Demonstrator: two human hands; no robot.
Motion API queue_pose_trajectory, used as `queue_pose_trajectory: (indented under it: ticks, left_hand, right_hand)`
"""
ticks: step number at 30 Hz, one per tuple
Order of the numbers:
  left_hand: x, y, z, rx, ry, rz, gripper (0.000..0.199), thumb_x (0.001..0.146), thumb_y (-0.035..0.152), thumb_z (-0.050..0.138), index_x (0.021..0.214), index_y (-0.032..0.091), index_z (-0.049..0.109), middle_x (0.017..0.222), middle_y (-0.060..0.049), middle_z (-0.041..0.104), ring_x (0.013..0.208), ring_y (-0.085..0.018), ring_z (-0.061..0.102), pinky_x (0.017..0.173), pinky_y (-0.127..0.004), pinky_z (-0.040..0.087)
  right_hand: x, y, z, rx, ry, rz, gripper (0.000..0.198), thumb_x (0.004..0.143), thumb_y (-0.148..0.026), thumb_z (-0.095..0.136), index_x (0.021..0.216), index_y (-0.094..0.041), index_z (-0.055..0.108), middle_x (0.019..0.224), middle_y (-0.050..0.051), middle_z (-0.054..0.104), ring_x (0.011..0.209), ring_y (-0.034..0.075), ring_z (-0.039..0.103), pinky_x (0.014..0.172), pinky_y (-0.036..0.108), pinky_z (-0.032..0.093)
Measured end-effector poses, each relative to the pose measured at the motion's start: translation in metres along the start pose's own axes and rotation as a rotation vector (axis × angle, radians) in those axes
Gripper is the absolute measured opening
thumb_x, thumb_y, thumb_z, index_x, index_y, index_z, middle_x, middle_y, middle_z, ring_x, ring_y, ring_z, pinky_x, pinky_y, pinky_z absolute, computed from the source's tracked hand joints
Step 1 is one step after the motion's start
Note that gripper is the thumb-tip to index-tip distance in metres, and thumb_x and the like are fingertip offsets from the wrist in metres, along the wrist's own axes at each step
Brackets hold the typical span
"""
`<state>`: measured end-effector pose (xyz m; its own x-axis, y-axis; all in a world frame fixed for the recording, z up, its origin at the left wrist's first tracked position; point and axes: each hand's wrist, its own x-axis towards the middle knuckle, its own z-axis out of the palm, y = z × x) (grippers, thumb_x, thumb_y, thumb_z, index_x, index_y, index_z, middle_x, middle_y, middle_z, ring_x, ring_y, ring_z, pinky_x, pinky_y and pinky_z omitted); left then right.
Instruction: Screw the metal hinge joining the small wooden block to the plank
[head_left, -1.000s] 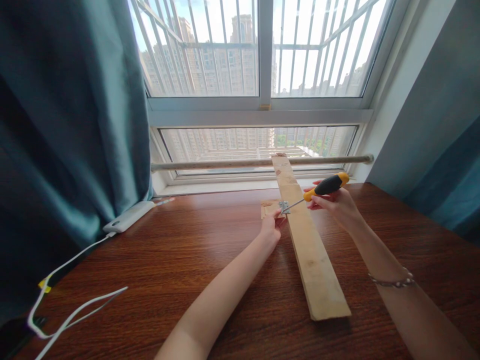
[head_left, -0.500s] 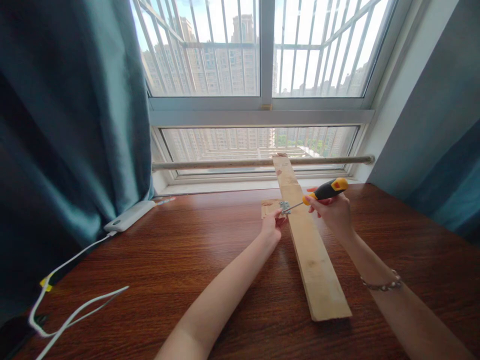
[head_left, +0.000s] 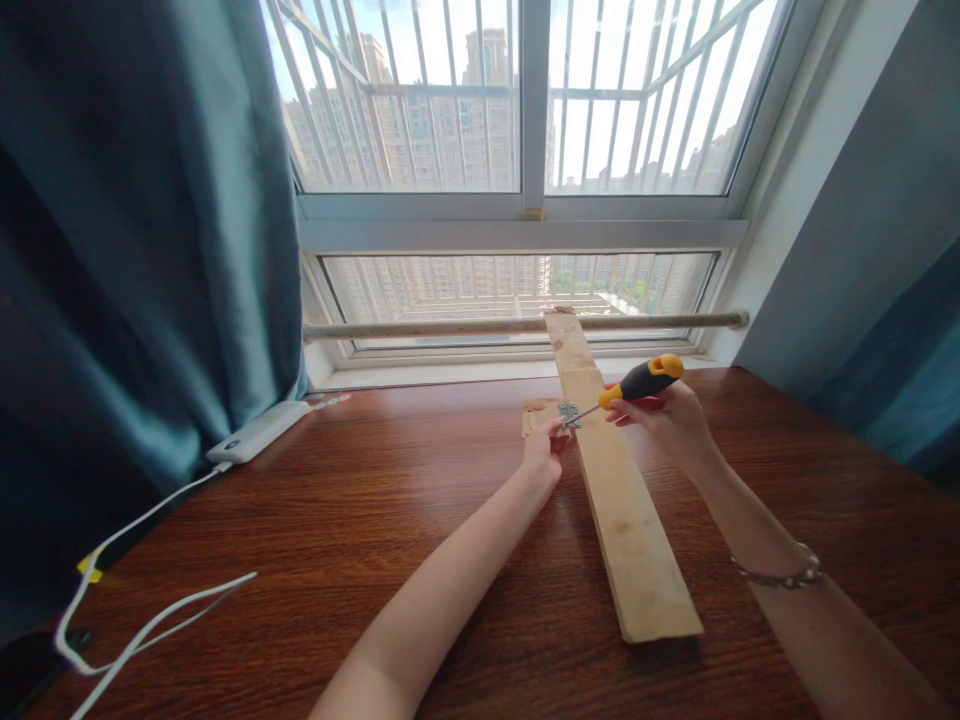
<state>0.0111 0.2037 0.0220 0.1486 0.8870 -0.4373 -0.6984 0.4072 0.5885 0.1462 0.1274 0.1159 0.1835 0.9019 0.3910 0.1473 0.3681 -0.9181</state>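
Observation:
My right hand [head_left: 670, 420] is closed around a screwdriver [head_left: 641, 381] with a black and yellow handle. Its shaft slants down to the left, and the tip meets a small silver metal hinge [head_left: 569, 415]. The hinge lies across the seam between a long pale wooden board [head_left: 634, 520] and a short wooden piece [head_left: 534, 418] on its left. Fingers of my left hand [head_left: 544, 448] pinch at the hinge's lower edge, close to the screwdriver tip. Any screw under the tip is too small to make out.
The brown wood-grain tabletop [head_left: 360, 520] extends to a window sill with a horizontal rail [head_left: 435, 328]. The board's far end reaches the rail. A white power strip [head_left: 262, 432] with a white cable [head_left: 150, 515] lies left, beside a dark blue curtain [head_left: 150, 220].
My right hand has turned and shifted slightly, and the screwdriver handle has moved a little to the left. My left hand, the hinge and the board keep their places.

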Motion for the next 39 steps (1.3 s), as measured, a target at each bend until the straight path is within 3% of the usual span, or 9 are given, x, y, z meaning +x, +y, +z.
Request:
queue_pose_trajectory:
  ticks: [3, 6, 10, 13, 18, 23, 28, 34, 39]
  left_hand:
    - [0.001, -0.001, 0.000, -0.007, 0.006, 0.001, 0.010, 0.070, 0.005, 0.061, 0.066, 0.014, 0.058, 0.053, 0.000, 0.058, 0.042, -0.008, 0.049, 0.057, -0.024, 0.049]
    - [0.001, -0.001, 0.000, -0.026, -0.004, 0.011, 0.012, 0.070, 0.004, 0.061, 0.066, 0.014, 0.056, 0.057, -0.001, 0.060, 0.045, -0.009, 0.052, 0.058, -0.023, 0.049]
    - [0.001, -0.002, 0.000, -0.020, -0.001, 0.020, 0.012, 0.071, 0.004, 0.061, 0.066, 0.014, 0.056, 0.058, -0.002, 0.061, 0.046, -0.009, 0.053, 0.055, -0.022, 0.048]
    - [0.001, -0.002, 0.000, -0.029, -0.002, 0.008, 0.011, 0.072, 0.004, 0.061, 0.068, 0.013, 0.058, 0.059, -0.003, 0.063, 0.046, -0.009, 0.055, 0.055, -0.021, 0.049]
    - [0.000, -0.002, 0.001, -0.029, 0.005, 0.001, 0.011, 0.073, 0.004, 0.060, 0.068, 0.013, 0.058, 0.059, -0.003, 0.063, 0.047, -0.009, 0.055, 0.056, -0.022, 0.049]
    - [-0.003, -0.002, 0.002, -0.021, 0.020, 0.011, 0.014, 0.074, 0.003, 0.060, 0.065, 0.014, 0.057, 0.056, -0.002, 0.061, 0.046, -0.008, 0.053, 0.057, -0.021, 0.049]
    - [-0.004, -0.002, 0.002, -0.022, 0.030, 0.016, 0.013, 0.074, 0.004, 0.060, 0.065, 0.013, 0.058, 0.058, -0.002, 0.061, 0.047, -0.008, 0.054, 0.058, -0.022, 0.050]
    - [-0.003, -0.004, 0.002, -0.021, 0.027, 0.029, 0.012, 0.072, 0.004, 0.062, 0.065, 0.013, 0.058, 0.062, -0.004, 0.064, 0.051, -0.010, 0.057, 0.061, -0.023, 0.050]
    - [-0.002, -0.004, 0.001, -0.027, 0.005, 0.024, 0.012, 0.072, 0.004, 0.061, 0.065, 0.013, 0.058, 0.064, -0.005, 0.065, 0.055, -0.012, 0.059, 0.063, -0.025, 0.050]
  right_hand:
    - [-0.004, 0.006, 0.007, -0.234, 0.213, -0.087, 0.036, 0.061, -0.041, 0.079, 0.078, -0.013, 0.063, 0.067, 0.007, 0.068, 0.050, 0.018, 0.063, 0.038, 0.023, 0.048]
    - [-0.006, 0.014, 0.014, -0.286, 0.345, -0.134, 0.033, 0.066, -0.040, 0.075, 0.081, -0.013, 0.062, 0.063, 0.005, 0.067, 0.041, 0.014, 0.059, 0.033, 0.021, 0.041]
    - [-0.006, 0.015, 0.018, -0.074, 0.291, -0.101, 0.036, 0.068, -0.038, 0.074, 0.090, -0.016, 0.055, 0.087, 0.007, 0.070, 0.047, 0.016, 0.063, 0.036, 0.023, 0.048]
    - [-0.004, 0.006, 0.016, 0.092, 0.181, -0.053, 0.042, 0.065, -0.036, 0.076, 0.095, -0.018, 0.052, 0.101, 0.009, 0.068, 0.061, 0.019, 0.068, 0.055, 0.030, 0.059]
    - [-0.003, -0.002, 0.008, 0.069, 0.076, 0.031, 0.045, 0.056, -0.040, 0.081, 0.086, -0.015, 0.059, 0.091, 0.011, 0.070, 0.064, 0.024, 0.069, 0.059, 0.035, 0.059]
    - [-0.008, 0.011, 0.009, -0.443, 0.285, -0.090, 0.035, 0.061, -0.047, 0.075, 0.056, -0.016, 0.060, 0.051, 0.004, 0.062, 0.051, 0.024, 0.064, 0.054, 0.035, 0.055]
    - [-0.010, 0.017, 0.015, -0.270, 0.320, -0.157, 0.035, 0.065, -0.046, 0.073, 0.081, -0.016, 0.067, 0.066, 0.004, 0.068, 0.049, 0.019, 0.062, 0.048, 0.029, 0.052]
    - [-0.009, 0.009, 0.009, -0.307, 0.441, -0.135, 0.033, 0.065, -0.048, 0.073, 0.061, -0.017, 0.065, 0.047, 0.002, 0.060, 0.041, 0.019, 0.059, 0.043, 0.028, 0.048]
    - [-0.007, 0.011, 0.005, -0.356, 0.485, -0.136, 0.031, 0.065, -0.046, 0.073, 0.057, -0.018, 0.063, 0.048, 0.002, 0.061, 0.042, 0.019, 0.060, 0.044, 0.028, 0.048]
